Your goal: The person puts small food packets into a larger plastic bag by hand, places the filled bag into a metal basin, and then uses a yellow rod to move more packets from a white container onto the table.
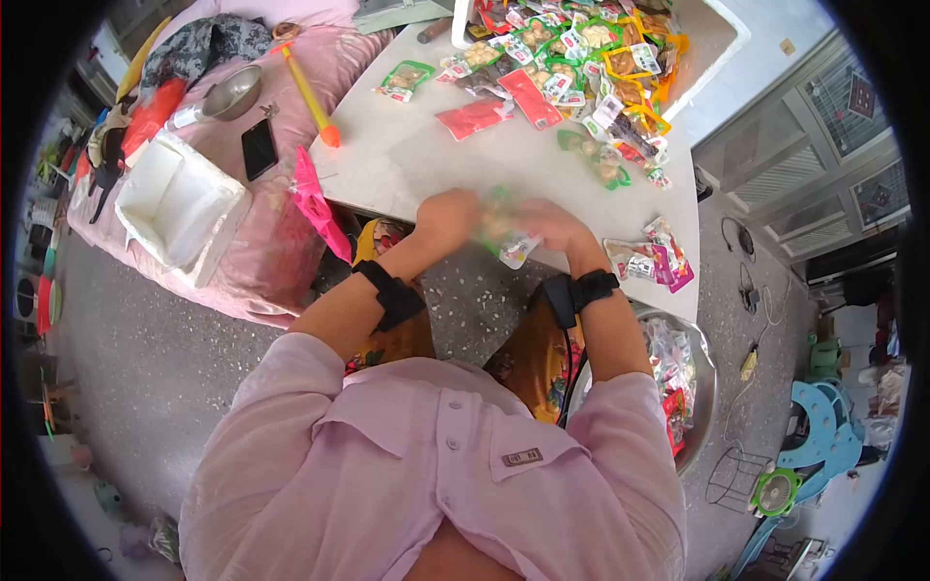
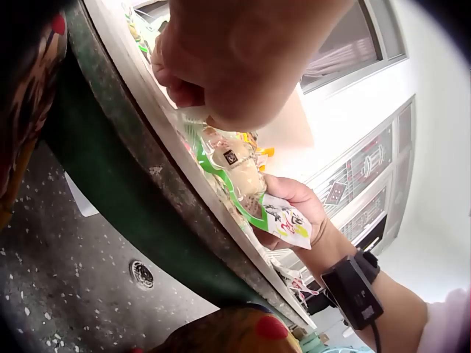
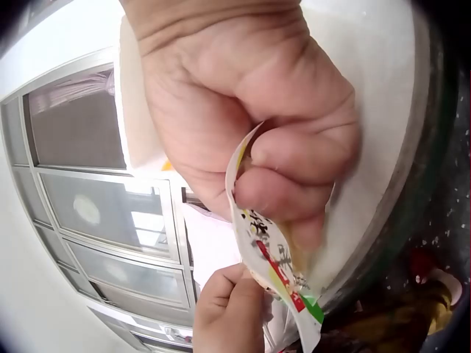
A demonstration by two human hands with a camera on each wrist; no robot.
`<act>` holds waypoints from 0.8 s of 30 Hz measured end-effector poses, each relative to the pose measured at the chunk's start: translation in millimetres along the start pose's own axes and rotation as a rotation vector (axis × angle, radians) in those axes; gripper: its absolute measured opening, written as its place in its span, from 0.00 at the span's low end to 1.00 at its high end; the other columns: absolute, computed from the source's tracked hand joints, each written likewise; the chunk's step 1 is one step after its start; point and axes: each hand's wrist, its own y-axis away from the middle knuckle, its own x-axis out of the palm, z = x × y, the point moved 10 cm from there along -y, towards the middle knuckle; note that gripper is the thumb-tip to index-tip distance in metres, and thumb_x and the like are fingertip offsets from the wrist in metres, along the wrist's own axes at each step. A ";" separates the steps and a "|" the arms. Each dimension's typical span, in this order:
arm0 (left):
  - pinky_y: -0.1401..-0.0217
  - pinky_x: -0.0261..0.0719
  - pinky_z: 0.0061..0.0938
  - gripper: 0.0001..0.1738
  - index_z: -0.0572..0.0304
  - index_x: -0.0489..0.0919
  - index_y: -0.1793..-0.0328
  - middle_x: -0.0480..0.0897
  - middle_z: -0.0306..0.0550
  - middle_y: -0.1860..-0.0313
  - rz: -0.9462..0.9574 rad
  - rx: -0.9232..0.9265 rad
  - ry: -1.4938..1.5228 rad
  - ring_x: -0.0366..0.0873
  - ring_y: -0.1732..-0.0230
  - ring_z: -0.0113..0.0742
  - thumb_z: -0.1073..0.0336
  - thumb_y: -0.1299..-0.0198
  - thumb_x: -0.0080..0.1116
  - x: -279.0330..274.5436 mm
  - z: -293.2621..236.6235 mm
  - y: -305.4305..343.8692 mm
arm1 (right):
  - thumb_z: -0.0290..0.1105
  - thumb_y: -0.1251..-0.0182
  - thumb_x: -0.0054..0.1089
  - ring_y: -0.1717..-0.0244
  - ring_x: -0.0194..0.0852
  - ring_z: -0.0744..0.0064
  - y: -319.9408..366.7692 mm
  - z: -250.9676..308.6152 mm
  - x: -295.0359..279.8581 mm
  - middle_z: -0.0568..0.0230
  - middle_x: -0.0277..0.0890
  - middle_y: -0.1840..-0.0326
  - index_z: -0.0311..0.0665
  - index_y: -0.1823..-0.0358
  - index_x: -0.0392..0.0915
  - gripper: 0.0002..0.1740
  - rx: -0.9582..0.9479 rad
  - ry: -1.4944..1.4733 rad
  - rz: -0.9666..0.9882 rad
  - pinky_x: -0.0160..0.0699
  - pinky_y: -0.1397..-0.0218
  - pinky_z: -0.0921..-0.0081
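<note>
A green-edged clear food packet (image 1: 496, 221) is stretched between the two hands at the table's near edge, blurred in the head view. My left hand (image 1: 449, 221) pinches one end of it; my right hand (image 1: 554, 230) grips the other end, where a white printed label shows. Tan pieces show through the packet (image 2: 241, 170) in the left wrist view, with the right hand (image 2: 298, 206) behind its printed end. Curled fingers of the right hand (image 3: 272, 140) hold the printed edge (image 3: 268, 246) in the right wrist view, and the left hand (image 3: 232, 309) is below.
A pile of colourful packets (image 1: 572, 68) spills from a white foam box (image 1: 722, 48) onto the table (image 1: 387, 145). Two red packets (image 1: 475, 118) and a few others lie nearer. A metal basin (image 1: 699, 387) of packets stands at right; a foam tray (image 1: 184, 208) and phone (image 1: 259, 149) lie on the bed.
</note>
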 end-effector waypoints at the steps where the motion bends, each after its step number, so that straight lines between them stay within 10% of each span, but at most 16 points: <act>1: 0.67 0.71 0.41 0.07 0.58 0.70 0.70 0.74 0.52 0.73 -0.017 0.044 -0.012 0.73 0.69 0.53 0.63 0.49 0.46 -2.9 -5.9 1.1 | 0.34 0.50 0.60 0.65 0.74 0.76 1.8 4.0 -0.3 0.62 0.74 0.65 0.33 0.59 0.73 0.17 0.025 0.016 -0.024 0.73 0.64 0.82; 8: 0.67 0.71 0.41 0.07 0.57 0.71 0.67 0.75 0.51 0.71 -0.046 0.045 0.013 0.73 0.69 0.52 0.65 0.49 0.44 -3.9 -4.4 -1.7 | 0.30 0.48 0.56 0.64 0.73 0.71 -3.4 4.3 -7.5 0.62 0.73 0.65 0.36 0.54 0.69 0.19 -0.142 -0.478 -0.159 0.71 0.65 0.79; 24: 0.69 0.69 0.43 0.06 0.58 0.70 0.69 0.75 0.53 0.72 -0.057 0.167 0.069 0.73 0.70 0.53 0.65 0.49 0.45 -18.2 -33.0 8.3 | 0.25 0.46 0.49 0.74 0.71 0.77 0.4 -11.4 -1.6 0.63 0.71 0.70 0.35 0.57 0.67 0.14 -0.162 -0.475 -0.219 0.64 0.83 0.88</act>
